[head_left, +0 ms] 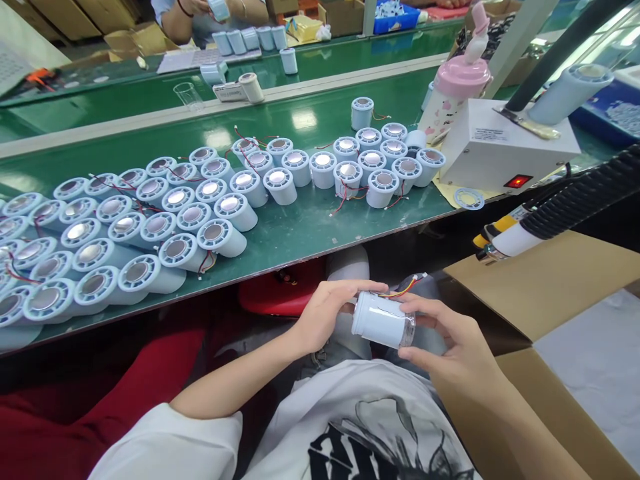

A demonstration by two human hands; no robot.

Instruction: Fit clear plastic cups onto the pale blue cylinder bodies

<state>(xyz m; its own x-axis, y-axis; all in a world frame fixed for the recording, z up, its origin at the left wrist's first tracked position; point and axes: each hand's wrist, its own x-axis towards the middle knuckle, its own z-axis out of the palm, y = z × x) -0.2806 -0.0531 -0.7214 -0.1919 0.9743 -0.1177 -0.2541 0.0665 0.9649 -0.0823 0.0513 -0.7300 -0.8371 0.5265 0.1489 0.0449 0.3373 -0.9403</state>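
Observation:
Just in front of my body, a light-blue cylindrical housing (pixel 377 320) lies on its side between my two hands. A clear plastic sleeve (pixel 410 329) shows around its right end. My left hand (pixel 325 310) grips the left end, fingers over the top. With thumb below and fingers above, my right hand (pixel 450 333) holds the right end at the clear sleeve. Red, yellow and dark wires (pixel 411 285) with small white connectors stick up behind the housing. Many similar housings (pixel 176 250) stand in rows on the green bench (pixel 280 233), several with thin wires.
At the right stand a white box with a red switch (pixel 505 143), a pink bottle (pixel 457 87) and a black ribbed hose (pixel 580 193). An open cardboard box (pixel 555 287) sits to my right. Across the bench, a person's hand (pixel 200 7) holds another housing.

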